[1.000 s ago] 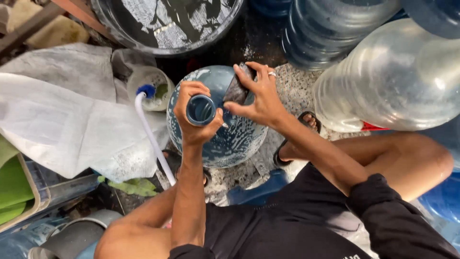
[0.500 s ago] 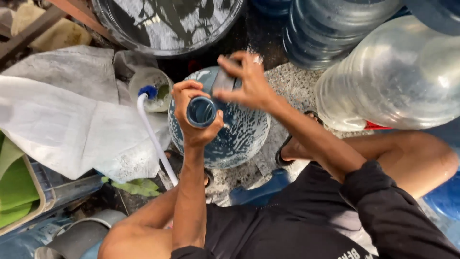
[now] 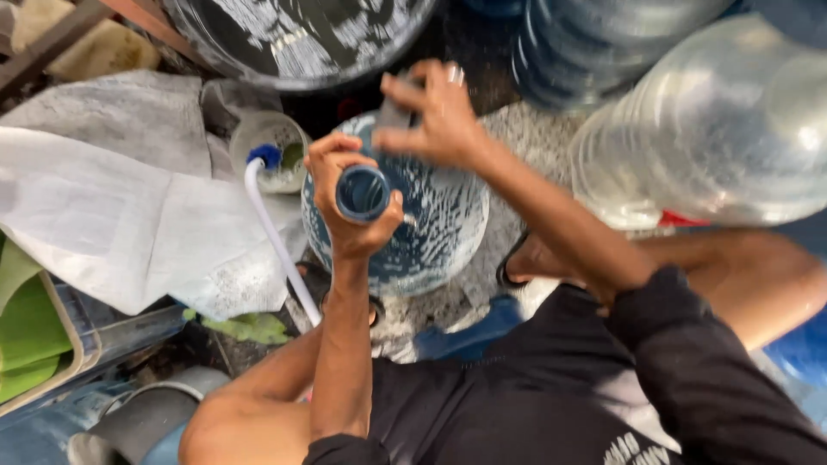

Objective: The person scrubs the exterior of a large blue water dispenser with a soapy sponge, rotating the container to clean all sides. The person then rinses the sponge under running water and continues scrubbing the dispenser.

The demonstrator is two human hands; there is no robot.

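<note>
Since the earlier frame, the right hand (image 3: 435, 116) has slid farther up and to the left over the soapy shoulder of the blue water jug (image 3: 413, 220), and it shows blurred. Its fingers are curled around a small dark scrub pad (image 3: 394, 112), which presses on the far side of the jug; a ring shows on one finger. The left hand (image 3: 349, 202) is wrapped tight round the jug's open neck (image 3: 363, 193), thumb on the near side, fingers on the far side. The jug stands upright on wet speckled ground between the person's knees, covered in white suds. Just left of it a white hose (image 3: 274, 237) with a blue tip leans into a small plastic cup (image 3: 271, 146). Large clear jugs (image 3: 715, 129) lie to the right, white sacks (image 3: 103, 215) to the left.
</note>
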